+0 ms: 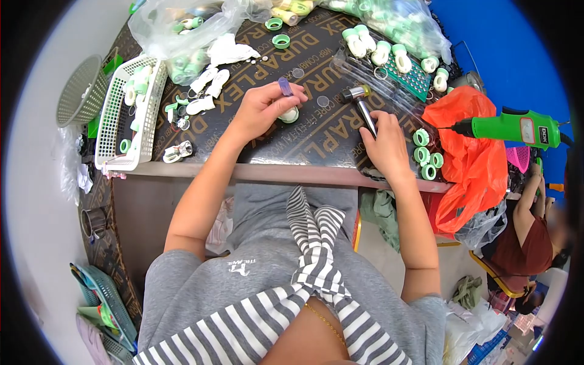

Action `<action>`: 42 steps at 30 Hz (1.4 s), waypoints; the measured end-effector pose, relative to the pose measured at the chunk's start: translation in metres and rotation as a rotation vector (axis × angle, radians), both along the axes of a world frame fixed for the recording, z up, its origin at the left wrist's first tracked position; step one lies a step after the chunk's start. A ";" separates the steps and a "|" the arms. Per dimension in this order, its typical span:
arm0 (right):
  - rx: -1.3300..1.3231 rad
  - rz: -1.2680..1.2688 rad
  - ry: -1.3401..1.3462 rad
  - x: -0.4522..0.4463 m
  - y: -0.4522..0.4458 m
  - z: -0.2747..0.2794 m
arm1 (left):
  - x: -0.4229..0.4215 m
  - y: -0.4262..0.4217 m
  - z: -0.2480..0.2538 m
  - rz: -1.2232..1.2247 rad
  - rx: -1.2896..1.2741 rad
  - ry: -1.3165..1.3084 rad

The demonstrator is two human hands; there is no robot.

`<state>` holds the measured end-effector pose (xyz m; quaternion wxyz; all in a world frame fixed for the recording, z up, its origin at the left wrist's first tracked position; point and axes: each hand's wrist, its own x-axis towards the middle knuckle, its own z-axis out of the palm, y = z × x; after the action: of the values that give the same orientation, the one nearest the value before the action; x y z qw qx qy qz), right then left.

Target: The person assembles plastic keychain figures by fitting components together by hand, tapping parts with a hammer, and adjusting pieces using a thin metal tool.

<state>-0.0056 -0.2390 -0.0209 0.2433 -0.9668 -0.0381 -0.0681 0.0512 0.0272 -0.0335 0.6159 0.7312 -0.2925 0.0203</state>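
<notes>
My left hand (pixel 263 112) is closed over the table, fingers pinched on a small round white and pale-green plastic part (pixel 289 115). A purple cover (pixel 285 86) sits on one of its fingers. To the right, my right hand (pixel 387 146) is wrapped round the handle of a small hammer (pixel 364 114), whose head points away from me. Two clear discs, one upper (pixel 297 73) and one lower (pixel 323 101), lie flat between the hands. Several green rings (pixel 421 138) stand just right of my right hand. The fingertips of my left hand partly hide the part.
A white basket (pixel 159 97) with green and white parts stands at left. Plastic bags (pixel 389 18) of parts lie at the back. A green electric screwdriver (pixel 517 129) lies at right over an orange bag (pixel 456 109). Another person (pixel 526 237) sits farther right.
</notes>
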 end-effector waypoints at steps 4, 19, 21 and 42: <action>0.000 0.022 0.018 0.000 -0.004 -0.005 | 0.001 0.001 0.001 -0.012 -0.015 0.046; 0.246 0.108 0.047 -0.011 -0.005 0.009 | -0.023 -0.018 0.004 0.070 0.240 -0.295; 0.486 0.125 0.090 -0.023 0.004 0.021 | -0.025 -0.020 0.004 0.089 0.237 -0.292; 0.508 0.407 -0.182 -0.085 0.050 0.073 | -0.032 -0.028 0.001 0.264 0.275 -0.508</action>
<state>-0.0906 -0.1894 0.0520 0.4804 -0.8379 -0.2338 -0.1114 0.0194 -0.0011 -0.0323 0.4108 0.8107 -0.3396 0.2422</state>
